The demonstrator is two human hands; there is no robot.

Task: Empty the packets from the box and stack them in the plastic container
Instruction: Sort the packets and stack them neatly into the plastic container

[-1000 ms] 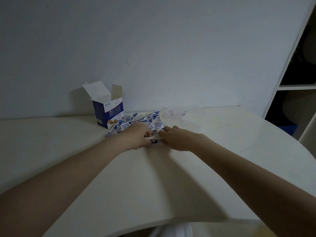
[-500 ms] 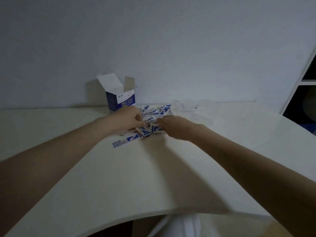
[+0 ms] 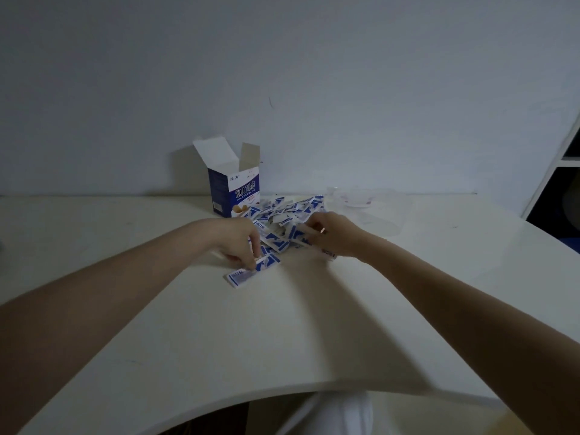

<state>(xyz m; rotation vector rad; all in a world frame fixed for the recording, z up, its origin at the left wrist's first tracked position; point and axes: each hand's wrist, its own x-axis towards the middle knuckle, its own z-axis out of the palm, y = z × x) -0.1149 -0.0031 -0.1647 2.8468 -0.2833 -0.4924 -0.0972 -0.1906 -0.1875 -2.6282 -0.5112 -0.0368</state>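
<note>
Where shelving meets wall, white table [image 3: 314, 324].

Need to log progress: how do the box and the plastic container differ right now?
The box is opaque blue and white card; the container is clear plastic and hard to make out. The box stands tall with its flaps open; the container sits low. The box is left of the packets, the container right. Both stand on the table near the wall.

One open box [image 3: 233, 191] is standing at the wall; one clear plastic container [image 3: 356, 197] is sitting right of it. Packets [image 3: 284, 216] are lying heaped, too many and overlapped to count, one packet [image 3: 252, 270] lying apart. Two hands are showing: left hand [image 3: 237, 241], right hand [image 3: 329, 235].
</note>
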